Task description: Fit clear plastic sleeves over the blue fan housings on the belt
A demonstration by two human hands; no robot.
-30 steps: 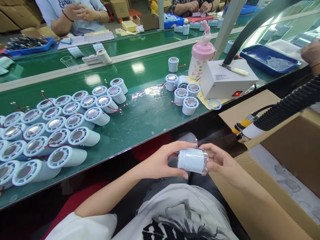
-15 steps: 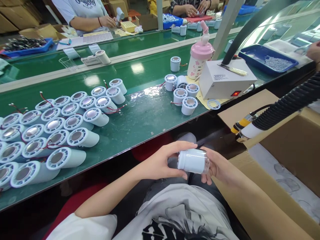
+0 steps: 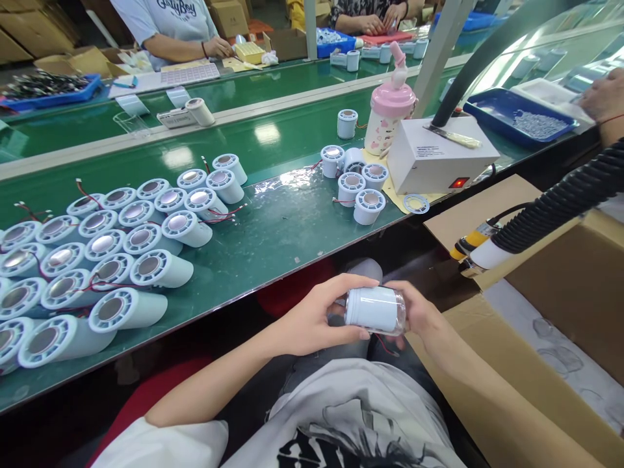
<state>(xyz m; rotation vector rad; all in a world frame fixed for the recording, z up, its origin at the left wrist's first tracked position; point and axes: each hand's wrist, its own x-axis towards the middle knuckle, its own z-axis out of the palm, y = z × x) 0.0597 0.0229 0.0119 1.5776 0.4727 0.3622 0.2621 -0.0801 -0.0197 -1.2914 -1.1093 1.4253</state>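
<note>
A light blue cylinder (image 3: pixel 374 310) inside a clear plastic cup lies sideways over my lap, between both hands. My left hand (image 3: pixel 325 315) wraps its left end, thumb below and fingers above. At the cup's right end is my right hand (image 3: pixel 414 312), its fingers curled round the clear rim and partly hidden behind it. A thin red wire hangs beneath the cylinder. On the green bench to the left stand rows of similar blue cylinders (image 3: pixel 162 268) with round metal centres. A smaller group (image 3: pixel 369 203) stands near the bench edge ahead.
A white box (image 3: pixel 441 155) with a lit red switch and a pink-lidded bottle (image 3: pixel 390 107) are ahead right. A black hose (image 3: pixel 560 201) hangs beside an open carton (image 3: pixel 560 286). Other people's hands are across the belt and at the far right, near a blue tray (image 3: pixel 519 117).
My right hand has shifted slightly at the cup's end, and the red wire now shows below. Across the belt, a person's raised cylinder is gone from view. The far-right hand reaches further in.
</note>
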